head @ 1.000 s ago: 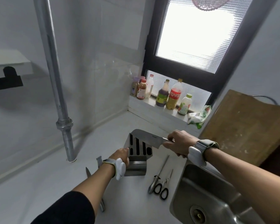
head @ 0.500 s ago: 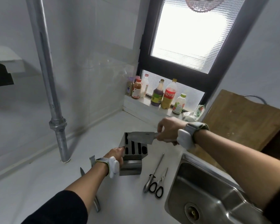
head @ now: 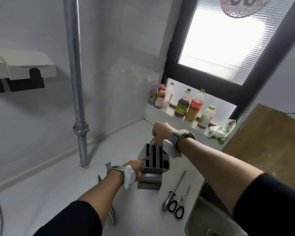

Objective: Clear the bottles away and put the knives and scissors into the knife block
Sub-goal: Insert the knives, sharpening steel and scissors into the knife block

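A steel knife block (head: 154, 165) with dark slots stands on the white counter (head: 46, 193). My left hand (head: 135, 165) grips its left side. My right hand (head: 161, 133) is shut on a cleaver's handle just above the block's far slot; only a sliver of the cleaver (head: 152, 142) shows, the blade mostly sunk in. Black-handled scissors (head: 179, 206) and a sharpening steel (head: 174, 190) lie right of the block. Another knife (head: 111, 215) lies under my left forearm, partly hidden. Several bottles (head: 192, 107) stand on the window ledge.
A steel sink (head: 206, 217) sits at the lower right, with a wooden cutting board (head: 269, 143) leaning behind it. A metal pipe (head: 78, 108) rises from the counter at the left. A crumpled bag (head: 221, 130) lies at the ledge's right end.
My right hand has turned the cleaver from lying level over the block to pointing down, and the blade has gone into a far slot. My left hand stays on the block.
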{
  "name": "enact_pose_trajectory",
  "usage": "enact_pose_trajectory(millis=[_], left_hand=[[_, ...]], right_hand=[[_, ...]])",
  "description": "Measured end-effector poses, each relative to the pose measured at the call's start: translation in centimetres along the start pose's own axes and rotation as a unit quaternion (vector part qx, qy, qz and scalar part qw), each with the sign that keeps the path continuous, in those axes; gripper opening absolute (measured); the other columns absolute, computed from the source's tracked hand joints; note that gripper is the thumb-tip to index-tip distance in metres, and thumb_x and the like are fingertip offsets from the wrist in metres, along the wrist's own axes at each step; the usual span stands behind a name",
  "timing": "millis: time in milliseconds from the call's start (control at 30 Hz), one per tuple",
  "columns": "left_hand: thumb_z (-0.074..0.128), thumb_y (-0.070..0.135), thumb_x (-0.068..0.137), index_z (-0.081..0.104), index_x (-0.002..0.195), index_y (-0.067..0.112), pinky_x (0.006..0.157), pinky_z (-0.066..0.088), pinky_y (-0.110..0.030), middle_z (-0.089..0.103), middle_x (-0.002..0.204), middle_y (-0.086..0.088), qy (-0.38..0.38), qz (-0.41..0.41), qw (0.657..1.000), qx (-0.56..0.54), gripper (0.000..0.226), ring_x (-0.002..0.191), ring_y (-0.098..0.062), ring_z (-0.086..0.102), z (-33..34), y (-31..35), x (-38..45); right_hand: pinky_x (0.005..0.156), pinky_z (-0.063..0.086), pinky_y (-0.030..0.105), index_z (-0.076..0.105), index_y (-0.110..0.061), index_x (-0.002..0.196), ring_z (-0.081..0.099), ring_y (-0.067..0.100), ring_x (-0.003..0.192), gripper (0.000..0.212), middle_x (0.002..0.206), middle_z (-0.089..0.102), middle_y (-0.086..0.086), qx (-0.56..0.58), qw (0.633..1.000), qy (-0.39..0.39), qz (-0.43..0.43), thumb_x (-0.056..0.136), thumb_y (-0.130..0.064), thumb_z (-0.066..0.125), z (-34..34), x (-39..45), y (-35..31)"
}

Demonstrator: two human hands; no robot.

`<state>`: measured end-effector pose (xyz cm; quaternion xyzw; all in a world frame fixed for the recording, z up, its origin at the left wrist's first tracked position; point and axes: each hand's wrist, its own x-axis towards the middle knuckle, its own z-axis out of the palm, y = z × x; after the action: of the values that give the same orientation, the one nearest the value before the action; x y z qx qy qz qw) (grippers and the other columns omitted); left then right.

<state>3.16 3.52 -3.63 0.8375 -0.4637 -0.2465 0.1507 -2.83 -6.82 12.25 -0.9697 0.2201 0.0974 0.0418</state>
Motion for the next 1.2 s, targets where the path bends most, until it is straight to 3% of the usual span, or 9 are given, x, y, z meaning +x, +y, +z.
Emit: enact_pose_trajectory(millis=[67, 167, 267, 367, 500, 700, 867, 1033, 1200], left_hand=[[0.049, 0.004, 0.088, 0.036, 0.142, 0.013, 0.095, 0.046, -0.034, 0.059, 0.126, -0.016, -0.004, 0.002, 1.000, -0.004, 0.056, 0.118, -0.033, 0.057, 0.0, -0.5, 0.1], [0.053, 0.007, 0.089, 0.035, 0.143, 0.016, 0.097, 0.045, -0.032, 0.058, 0.126, -0.015, -0.002, -0.011, 1.000, 0.002, 0.057, 0.121, -0.030, 0.055, 0.3, -0.6, 0.4], [0.046, 0.011, 0.094, 0.035, 0.143, 0.013, 0.103, 0.042, -0.035, 0.052, 0.138, -0.015, 0.018, -0.018, 1.000, 0.011, 0.050, 0.125, -0.030, 0.052, 0.2, -0.8, 0.2], [0.046, 0.015, 0.095, 0.047, 0.133, 0.005, 0.102, 0.041, -0.032, 0.056, 0.136, -0.015, 0.041, -0.011, 0.999, -0.001, 0.039, 0.123, -0.030, 0.053, 0.0, -2.7, -0.8], [0.045, 0.019, 0.096, 0.053, 0.129, 0.006, 0.100, 0.042, -0.032, 0.059, 0.133, -0.013, 0.074, -0.060, 0.995, -0.012, 0.036, 0.121, -0.031, 0.055, 0.4, -6.7, -2.8], [0.045, 0.022, 0.094, 0.061, 0.117, 0.011, 0.096, 0.048, -0.034, 0.065, 0.121, -0.013, 0.108, -0.179, 0.974, -0.082, 0.030, 0.111, -0.032, 0.059, 1.5, -12.5, -6.6], [0.045, 0.026, 0.094, 0.060, 0.115, 0.011, 0.094, 0.050, -0.036, 0.068, 0.115, -0.015, 0.096, -0.233, 0.959, -0.129, 0.029, 0.105, -0.034, 0.062, 3.4, -14.9, -7.7], [0.045, 0.028, 0.096, 0.060, 0.112, 0.007, 0.093, 0.052, -0.039, 0.069, 0.110, -0.018, 0.088, -0.263, 0.950, -0.142, 0.031, 0.101, -0.035, 0.064, 5.3, -16.0, -7.9], [0.043, 0.032, 0.097, 0.060, 0.104, 0.006, 0.085, 0.054, -0.040, 0.070, 0.102, -0.017, 0.082, -0.277, 0.947, -0.142, 0.032, 0.093, -0.035, 0.065, 7.3, -16.6, -7.5]], right_hand=[[0.072, 0.048, 0.031, 0.054, -0.004, 0.073, 0.052, 0.036, 0.087, 0.012, 0.082, 0.056, 0.011, 0.001, 1.000, -0.002, 0.007, 0.086, -0.005, 0.052, 1.3, 0.2, 0.0], [0.057, 0.035, 0.028, 0.032, -0.010, 0.057, 0.039, 0.030, 0.075, 0.036, 0.062, 0.036, 0.005, 0.002, 1.000, -0.009, 0.004, 0.085, -0.001, 0.052, 2.0, 0.5, 0.2], [0.067, 0.047, 0.031, 0.053, -0.005, 0.077, 0.051, 0.033, 0.082, 0.013, 0.083, 0.054, 0.010, 0.037, 0.999, 0.010, 0.011, 0.087, -0.013, 0.054, 2.2, 1.0, 0.4], [0.084, 0.051, 0.040, 0.060, -0.008, 0.108, 0.055, 0.032, 0.103, 0.028, 0.112, 0.060, 0.013, 0.046, 0.995, 0.084, -0.030, 0.088, -0.025, 0.052, 2.7, 1.5, -0.1], [0.074, 0.050, 0.034, 0.065, -0.009, 0.090, 0.059, 0.029, 0.089, 0.019, 0.097, 0.066, 0.011, 0.101, 0.979, 0.129, -0.118, 0.086, -0.019, 0.049, 3.9, 1.8, -3.4], [0.072, 0.057, 0.038, 0.055, -0.023, 0.061, 0.064, 0.032, 0.080, 0.021, 0.088, 0.071, 0.009, 0.128, 0.984, -0.002, -0.120, 0.082, -0.022, 0.052, 9.8, 3.4, -7.4], [0.066, 0.048, 0.029, 0.064, -0.013, 0.078, 0.060, 0.032, 0.076, 0.014, 0.084, 0.065, 0.011, 0.094, 0.983, -0.127, -0.094, 0.083, -0.023, 0.057, 17.8, 4.4, -9.2], [0.060, 0.058, 0.034, 0.067, -0.010, 0.081, 0.067, 0.031, 0.065, 0.019, 0.071, 0.068, 0.009, 0.040, 0.974, -0.216, -0.056, 0.067, -0.021, 0.069, 25.6, 5.1, -9.8], [0.064, 0.050, 0.031, 0.055, -0.014, 0.073, 0.059, 0.022, 0.062, 0.027, 0.069, 0.058, 0.001, 0.102, 0.963, -0.248, -0.031, 0.085, -0.037, 0.062, 28.6, 4.4, -9.9]])
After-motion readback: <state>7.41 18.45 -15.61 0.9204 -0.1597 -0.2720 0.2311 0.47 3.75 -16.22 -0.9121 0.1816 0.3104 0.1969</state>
